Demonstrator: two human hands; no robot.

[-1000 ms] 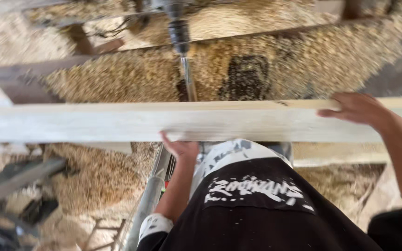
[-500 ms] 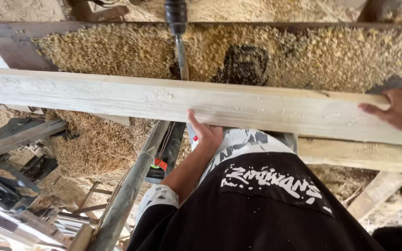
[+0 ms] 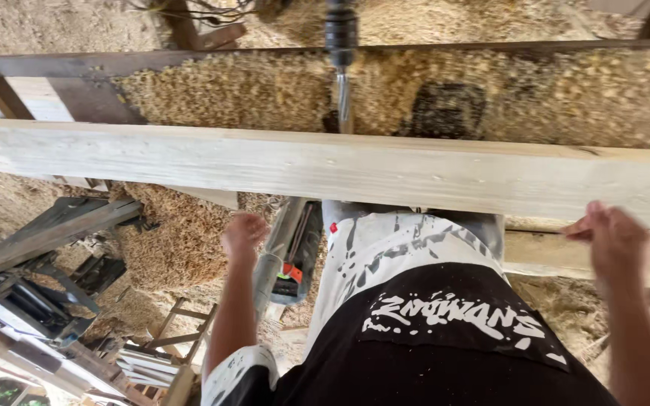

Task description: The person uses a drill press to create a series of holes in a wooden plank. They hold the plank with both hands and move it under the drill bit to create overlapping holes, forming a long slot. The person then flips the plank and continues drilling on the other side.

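While the beam (image 3: 355, 169) lies crosswise on the frame (image 3: 189, 60) before you, your left hand (image 3: 244, 234) hangs loosely curled below its near edge, holding nothing. Your right hand (image 3: 617, 240) hovers just under that edge, fingers together, also free. The drill bit (image 3: 344, 101) stands just behind the far edge, amid sawdust (image 3: 265, 94).

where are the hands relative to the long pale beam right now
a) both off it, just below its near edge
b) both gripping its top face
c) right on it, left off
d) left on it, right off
a: the left hand and right hand both hang clear below the near edge of the pale wooden beam, neither touching it.
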